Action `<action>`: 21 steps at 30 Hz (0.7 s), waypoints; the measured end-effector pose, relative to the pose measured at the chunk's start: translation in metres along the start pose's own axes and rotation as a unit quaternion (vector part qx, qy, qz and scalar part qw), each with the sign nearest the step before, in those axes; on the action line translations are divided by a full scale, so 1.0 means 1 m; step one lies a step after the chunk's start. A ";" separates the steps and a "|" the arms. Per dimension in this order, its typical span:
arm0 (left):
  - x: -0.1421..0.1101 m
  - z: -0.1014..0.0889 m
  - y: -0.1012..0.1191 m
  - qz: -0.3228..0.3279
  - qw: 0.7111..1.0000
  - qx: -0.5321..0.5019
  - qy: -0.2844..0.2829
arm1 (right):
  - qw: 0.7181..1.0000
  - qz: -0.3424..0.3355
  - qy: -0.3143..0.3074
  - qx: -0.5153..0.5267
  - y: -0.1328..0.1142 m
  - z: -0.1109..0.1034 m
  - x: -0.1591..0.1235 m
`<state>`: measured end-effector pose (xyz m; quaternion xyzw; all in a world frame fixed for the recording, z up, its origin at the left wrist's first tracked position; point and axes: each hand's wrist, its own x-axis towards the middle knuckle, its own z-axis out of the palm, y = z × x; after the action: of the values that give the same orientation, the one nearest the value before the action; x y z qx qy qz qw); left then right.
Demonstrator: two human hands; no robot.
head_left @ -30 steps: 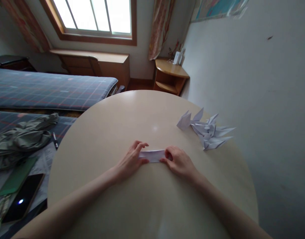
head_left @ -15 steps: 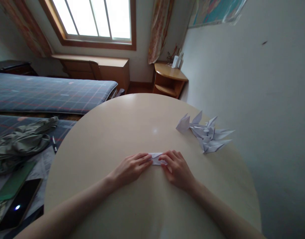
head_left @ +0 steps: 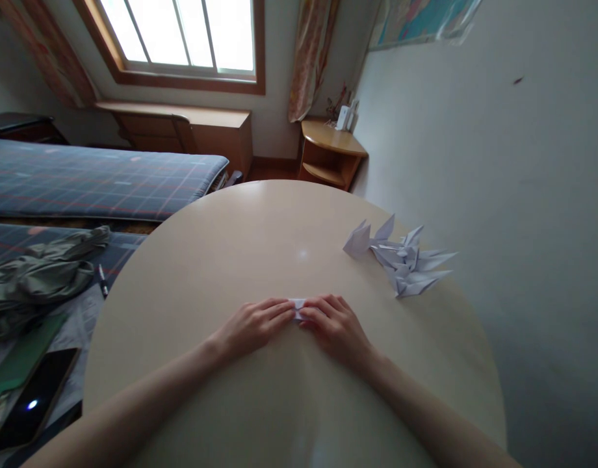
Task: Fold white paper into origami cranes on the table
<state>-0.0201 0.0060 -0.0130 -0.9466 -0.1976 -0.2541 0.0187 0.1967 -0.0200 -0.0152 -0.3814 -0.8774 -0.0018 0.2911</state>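
A small folded white paper [head_left: 298, 303] lies on the round beige table [head_left: 260, 234], almost wholly covered by my hands. My left hand [head_left: 253, 325] lies flat with its fingers stretched out, fingertips pressing on the paper's left part. From the other side, my right hand [head_left: 334, 325] presses its extended fingers on the paper's right part. The fingertips of both hands nearly meet over the paper.
Several folded white paper cranes [head_left: 401, 257] sit in a pile at the table's right, near the wall. Left of the table lie a dark phone [head_left: 33, 396], a green booklet [head_left: 21, 354], a pen [head_left: 103, 281] and a grey-green garment [head_left: 40, 276] on a bed.
Both hands slid toward each other along the paper strip, from its ends to its middle, and now cover nearly all of it. The view shifted slightly.
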 end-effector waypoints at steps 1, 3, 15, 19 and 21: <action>0.001 0.000 0.001 -0.006 1.000 0.000 0.002 | 1.000 0.002 -0.003 0.002 -0.001 0.000 0.001; 0.002 0.000 0.002 -0.029 1.000 -0.006 0.001 | 1.000 0.009 -0.019 0.006 -0.004 0.000 0.003; 0.002 0.009 0.006 -0.166 0.983 -0.056 0.057 | 0.981 0.171 -0.076 0.051 -0.009 0.008 0.021; 0.005 0.013 0.008 -0.217 0.975 -0.002 0.037 | 0.971 0.220 -0.063 0.073 -0.007 0.011 0.023; 0.006 0.013 0.009 -0.245 0.969 0.039 0.015 | 0.974 0.214 -0.055 0.048 -0.007 0.013 0.023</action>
<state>-0.0057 0.0019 -0.0204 -0.8641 -0.4328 -0.2570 -0.0042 0.1729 -0.0070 -0.0123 -0.5455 -0.7889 0.1236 0.2544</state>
